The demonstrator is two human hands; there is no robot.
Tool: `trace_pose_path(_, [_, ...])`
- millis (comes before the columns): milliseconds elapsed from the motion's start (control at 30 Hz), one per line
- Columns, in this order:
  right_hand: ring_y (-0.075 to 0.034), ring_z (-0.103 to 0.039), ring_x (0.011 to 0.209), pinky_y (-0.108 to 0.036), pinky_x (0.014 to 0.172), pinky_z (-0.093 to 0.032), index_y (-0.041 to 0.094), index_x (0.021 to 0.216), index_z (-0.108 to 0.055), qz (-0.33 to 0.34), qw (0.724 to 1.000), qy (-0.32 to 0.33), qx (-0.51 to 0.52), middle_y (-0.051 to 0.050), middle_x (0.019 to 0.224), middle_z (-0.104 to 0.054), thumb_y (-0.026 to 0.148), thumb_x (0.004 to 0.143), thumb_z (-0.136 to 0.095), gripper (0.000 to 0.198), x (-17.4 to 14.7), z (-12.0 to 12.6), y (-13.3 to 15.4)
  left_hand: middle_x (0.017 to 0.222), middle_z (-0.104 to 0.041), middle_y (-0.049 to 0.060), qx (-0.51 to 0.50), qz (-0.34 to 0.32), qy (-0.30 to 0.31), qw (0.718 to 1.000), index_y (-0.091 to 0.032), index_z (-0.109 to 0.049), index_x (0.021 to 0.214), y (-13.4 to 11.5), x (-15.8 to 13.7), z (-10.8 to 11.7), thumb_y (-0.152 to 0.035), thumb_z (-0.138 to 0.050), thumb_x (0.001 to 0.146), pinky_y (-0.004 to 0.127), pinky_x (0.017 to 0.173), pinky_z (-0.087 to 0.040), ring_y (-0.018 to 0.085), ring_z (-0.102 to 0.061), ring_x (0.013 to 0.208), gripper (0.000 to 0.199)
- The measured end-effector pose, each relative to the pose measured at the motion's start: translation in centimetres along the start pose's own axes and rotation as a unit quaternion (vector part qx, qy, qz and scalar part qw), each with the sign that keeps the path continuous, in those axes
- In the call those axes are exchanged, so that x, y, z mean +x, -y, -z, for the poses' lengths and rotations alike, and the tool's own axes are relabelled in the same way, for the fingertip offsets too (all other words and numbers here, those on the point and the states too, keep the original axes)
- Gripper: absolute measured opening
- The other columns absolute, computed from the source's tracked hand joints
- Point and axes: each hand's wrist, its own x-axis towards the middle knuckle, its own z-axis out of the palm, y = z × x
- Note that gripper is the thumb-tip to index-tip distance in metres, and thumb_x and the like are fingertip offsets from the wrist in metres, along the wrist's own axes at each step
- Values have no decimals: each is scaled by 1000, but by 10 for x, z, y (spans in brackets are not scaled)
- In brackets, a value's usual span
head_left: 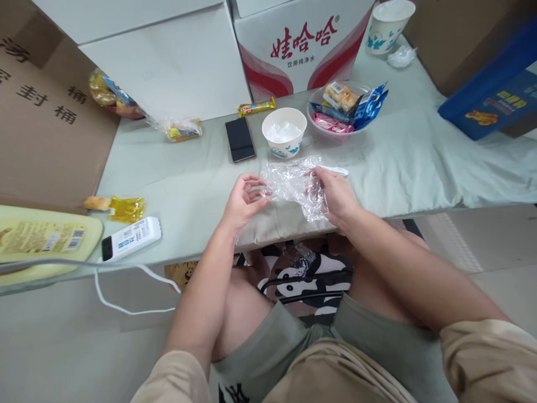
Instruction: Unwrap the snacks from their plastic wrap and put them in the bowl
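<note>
A crumpled sheet or bag of clear plastic (289, 178) is spread at the table's front edge, between my two hands. My right hand (338, 196) grips its right side, with part of the plastic hanging down below the fingers. My left hand (246, 202) is at the left side of the plastic, fingers curved and apart from the thumb; its fingertips touch or nearly touch the edge. Just beyond stands a paper bowl (284, 146) with something clear or whitish inside. A thin white object (339, 170) pokes out behind my right hand, its kind unclear.
A phone (240, 140) and a yellow snack wrapper (257, 106) lie behind the hands. Right of the bowl is a clear bowl of packaged snacks (344, 133). A white handheld device (132, 239) and a yellow pouch (46, 240) are at left. Boxes (304, 53) line the back.
</note>
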Motion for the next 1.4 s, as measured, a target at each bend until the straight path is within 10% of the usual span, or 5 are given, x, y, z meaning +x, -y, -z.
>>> trace_pose_path(267, [-10,-52,57,-23,54,-42,20,72,-63,86,995,54,-12,1,62,-58,53,84,-69,36,-1,-5,-10,114,-61,10,126,-53,-18,990,-19,-76,76,10,2,-16,-55,-94,51,31,85,-56,24,-62,110,47])
trace_pose_path(633, [-12,-61,67,-25,59,-49,22,84,-68,130,991,31,-16,-1,73,-65,65,85,-66,43,6,1,-16,125,-63,7,-165,-9,-85,982,-22,-78,76,-2,-3,-16,-45,-88,62,29,78,-56,21,-62,108,28])
trace_pose_path(867, [-12,-65,63,-25,58,-48,23,93,-68,153,988,29,-16,0,72,-68,70,87,-62,49,7,-2,-13,108,-66,9,3,1,-77,997,-16,-70,65,5,0,-16,-48,-94,56,30,85,-52,20,-65,102,41])
trace_pose_path(1167, [-12,-65,60,-26,61,-51,21,94,-67,191,971,101,-99,0,64,-67,79,86,-55,60,-5,0,-8,132,-66,9,-45,-38,-28,998,-26,-66,116,4,2,-6,-68,-89,55,36,101,-51,28,-59,129,78])
trace_pose_path(1400, [-8,-50,49,-24,48,-42,20,98,-64,130,974,144,-112,6,60,-56,67,81,-69,50,-10,-3,-6,64,-64,-1,-52,14,-102,993,-19,-63,70,-7,-1,-12,-51,-89,62,23,52,-43,10,-54,54,42])
